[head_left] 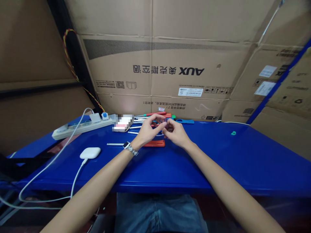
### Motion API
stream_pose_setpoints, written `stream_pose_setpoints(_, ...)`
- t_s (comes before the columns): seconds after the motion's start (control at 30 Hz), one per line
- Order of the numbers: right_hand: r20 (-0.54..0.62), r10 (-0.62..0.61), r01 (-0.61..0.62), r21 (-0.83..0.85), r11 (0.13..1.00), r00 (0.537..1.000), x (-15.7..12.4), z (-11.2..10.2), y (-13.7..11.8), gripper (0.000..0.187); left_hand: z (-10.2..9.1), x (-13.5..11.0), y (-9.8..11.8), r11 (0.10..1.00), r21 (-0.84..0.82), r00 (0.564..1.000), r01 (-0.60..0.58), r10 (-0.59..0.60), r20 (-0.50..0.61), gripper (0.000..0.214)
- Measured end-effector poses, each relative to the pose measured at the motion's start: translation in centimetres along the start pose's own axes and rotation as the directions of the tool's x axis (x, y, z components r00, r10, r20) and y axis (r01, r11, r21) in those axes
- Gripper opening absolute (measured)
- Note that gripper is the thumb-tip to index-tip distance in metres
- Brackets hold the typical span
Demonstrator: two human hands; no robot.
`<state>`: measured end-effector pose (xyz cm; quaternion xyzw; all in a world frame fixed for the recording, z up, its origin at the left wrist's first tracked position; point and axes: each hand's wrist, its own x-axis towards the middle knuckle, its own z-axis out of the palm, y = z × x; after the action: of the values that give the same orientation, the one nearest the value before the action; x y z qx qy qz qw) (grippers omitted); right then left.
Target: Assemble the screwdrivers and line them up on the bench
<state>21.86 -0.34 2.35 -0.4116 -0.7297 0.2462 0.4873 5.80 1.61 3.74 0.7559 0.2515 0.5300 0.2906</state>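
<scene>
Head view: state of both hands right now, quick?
Left hand: closed, seems to pinch a small purple thing.
Right hand: fingers curled close against it; whether it grips too cannot be told.

Your left hand [152, 129] and right hand [178, 132] meet at the purple piece [166, 120], so you can't pass between them. To the right you have open tabletop [218, 158], with a green scrap [233, 133] well out. Ahead, tools [155, 114] lie in your way, then cardboard [167, 55] walls you off. A red-handled tool [155, 143] lies under your left wrist. Leftward, the white case [90, 152], its cable [84, 162], phone [123, 123] and power strip [105, 122] crowd your path.
</scene>
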Motion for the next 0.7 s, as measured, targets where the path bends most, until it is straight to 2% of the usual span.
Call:
stream_pose_setpoints(0.07, 0.013, -0.001, 0.001, 0.021, 1.000, 1.000, 0.0, 0.1, 0.1, 0.023, 0.7, 0.4, 0.0, 0.997, -0.077, 0.998, 0.024, -0.029, -0.056, 0.025)
stream_pose_setpoints(0.13, 0.016, -0.010, 0.009, 0.035, 0.999, 1.000, 0.0, 0.2, 0.1, 0.023, 1.0, 0.6, -0.3, 0.994, -0.107, 0.997, 0.037, -0.044, -0.068, 0.026)
stream_pose_setpoints(0.23, 0.032, 0.018, -0.020, 0.077, 0.997, 0.999, 0.0, 0.0, -0.2, 0.030, 0.7, 0.7, -0.6, 0.997, -0.082, 1.000, 0.005, -0.005, -0.008, 0.027)
stream_pose_setpoints(0.37, 0.177, 0.088, -0.121, 0.190, 0.974, 0.980, 0.3, -0.9, -0.7, 0.038, 0.0, 0.8, -0.5, 0.999, 0.005, 0.996, -0.043, 0.042, 0.080, 0.035)
stream_pose_setpoints(0.47, 0.226, 0.076, -0.126, 0.216, 0.968, 0.971, 0.5, -1.6, -1.0, 0.039, -0.2, 1.0, 0.0, 0.999, 0.030, 0.993, -0.034, 0.031, 0.112, 0.038)
stream_pose_setpoints(0.7, 0.055, 0.122, -0.132, 0.254, 0.958, 0.991, 0.6, -0.8, -0.3, 0.046, 1.0, 2.5, 1.3, 0.995, -0.092, 0.997, 0.040, -0.045, -0.059, 0.036)
